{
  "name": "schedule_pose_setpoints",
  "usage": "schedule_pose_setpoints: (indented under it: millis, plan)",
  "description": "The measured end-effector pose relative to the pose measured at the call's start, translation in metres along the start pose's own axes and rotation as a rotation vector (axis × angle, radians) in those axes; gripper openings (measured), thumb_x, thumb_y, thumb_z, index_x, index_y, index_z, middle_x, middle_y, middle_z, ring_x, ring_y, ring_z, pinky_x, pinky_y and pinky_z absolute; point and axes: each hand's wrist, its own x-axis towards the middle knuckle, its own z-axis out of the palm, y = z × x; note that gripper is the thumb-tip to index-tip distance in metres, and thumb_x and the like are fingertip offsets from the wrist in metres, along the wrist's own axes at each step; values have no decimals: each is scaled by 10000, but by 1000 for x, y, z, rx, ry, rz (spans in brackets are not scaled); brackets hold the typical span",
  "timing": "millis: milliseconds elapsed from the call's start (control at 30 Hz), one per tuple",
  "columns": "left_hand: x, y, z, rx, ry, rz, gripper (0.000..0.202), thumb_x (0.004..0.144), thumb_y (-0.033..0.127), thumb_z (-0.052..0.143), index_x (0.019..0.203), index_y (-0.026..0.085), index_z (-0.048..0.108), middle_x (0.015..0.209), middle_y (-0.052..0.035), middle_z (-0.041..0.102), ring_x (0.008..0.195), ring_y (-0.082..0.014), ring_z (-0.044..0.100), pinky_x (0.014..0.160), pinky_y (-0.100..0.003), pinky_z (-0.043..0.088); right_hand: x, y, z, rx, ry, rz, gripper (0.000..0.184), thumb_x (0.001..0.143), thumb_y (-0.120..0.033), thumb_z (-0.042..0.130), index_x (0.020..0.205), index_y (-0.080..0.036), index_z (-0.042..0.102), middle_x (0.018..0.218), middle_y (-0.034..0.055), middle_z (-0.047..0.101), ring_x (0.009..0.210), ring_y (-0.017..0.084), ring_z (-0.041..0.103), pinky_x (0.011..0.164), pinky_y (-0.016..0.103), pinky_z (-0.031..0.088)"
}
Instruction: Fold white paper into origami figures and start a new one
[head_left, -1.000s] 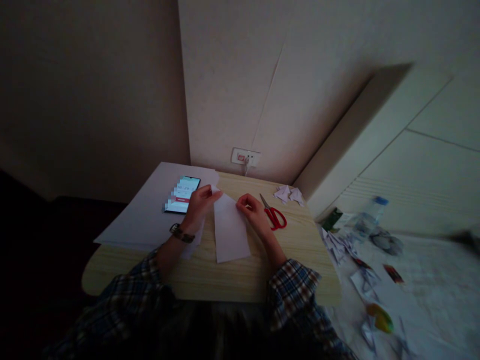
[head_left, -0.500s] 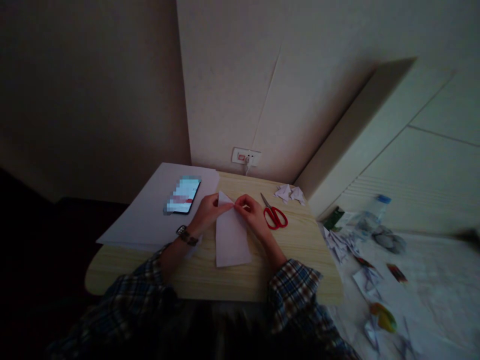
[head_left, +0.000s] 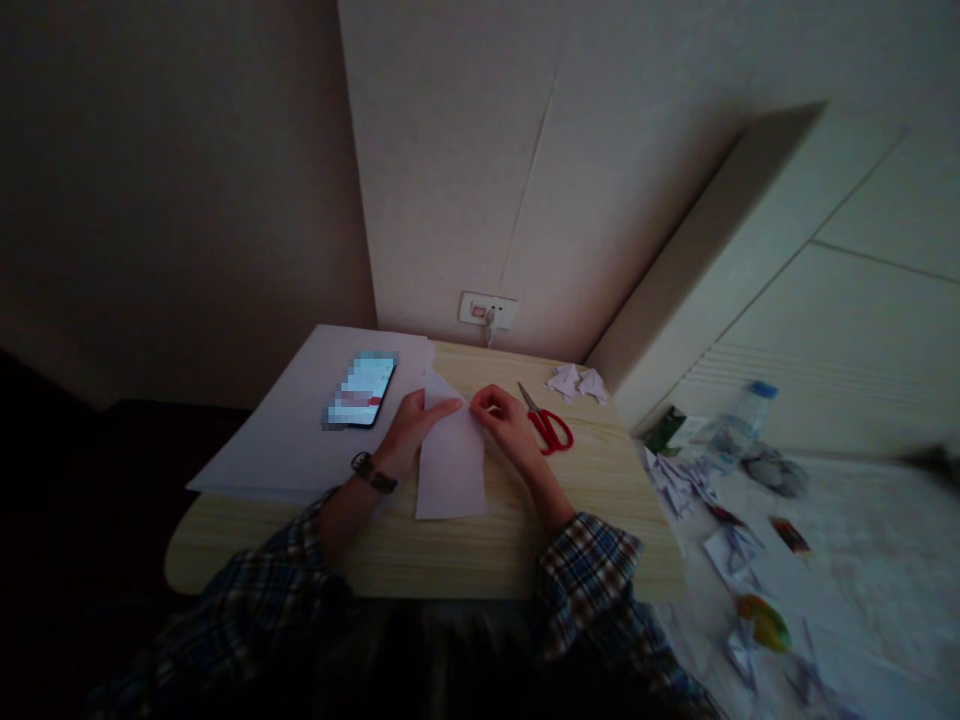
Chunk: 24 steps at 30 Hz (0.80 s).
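Observation:
A white sheet of paper [head_left: 448,465] lies on the small wooden table [head_left: 570,520], its far end folded to a point. My left hand [head_left: 414,425], a watch on its wrist, lies on the paper's upper left part with a finger stretched along the fold. My right hand [head_left: 508,422] pinches the paper's upper right edge near the point. Both arms wear plaid sleeves.
A phone [head_left: 360,390] rests on a stack of white sheets [head_left: 285,440] at the table's left. Red-handled scissors [head_left: 547,425] lie right of my hands, folded paper shapes [head_left: 576,381] beyond them. A bed [head_left: 825,560] to the right holds paper scraps and a plastic bottle [head_left: 735,425]. A wall socket [head_left: 487,310] sits behind.
The paper's far corner got folded down into a point. My left hand slid from that corner onto the fold, finger extended; the sheet shifted slightly left.

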Motion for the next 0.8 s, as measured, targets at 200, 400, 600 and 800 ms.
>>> schedule_pose_setpoints:
  millis: [200, 400, 600, 800]
  plan:
    - [-2, 1, 1, 22, 26, -13, 328, 491, 337, 815, 680, 141, 632, 621, -10, 663, 556, -158, 585, 530, -266, 440, -1, -3, 2, 6, -14, -13, 96, 762, -288, 560, 724, -200, 547, 718, -11, 570, 673, 134, 529, 611, 241, 425]
    - [2, 0, -3, -37, -21, -7, 306, 497, 319, 817, 632, 133, 615, 583, 10, 637, 520, -127, 554, 501, -243, 409, -1, -6, 1, 14, -28, -1, 98, 741, -295, 566, 711, -203, 547, 707, -12, 567, 671, 138, 527, 613, 245, 425]
    - [5, 1, -7, -95, 45, 27, 334, 521, 345, 812, 699, 145, 612, 607, 28, 643, 535, -121, 564, 533, -242, 432, 0, -3, 0, 27, -21, 3, 81, 730, -273, 561, 707, -195, 549, 698, -15, 561, 664, 131, 527, 612, 243, 425]
    - [7, -1, -5, -8, 65, 89, 364, 506, 391, 808, 696, 137, 630, 667, 1, 659, 627, -151, 584, 595, -260, 442, 1, -2, -3, 16, 31, 13, 74, 724, -271, 549, 709, -199, 542, 709, -13, 556, 682, 137, 530, 615, 244, 433]
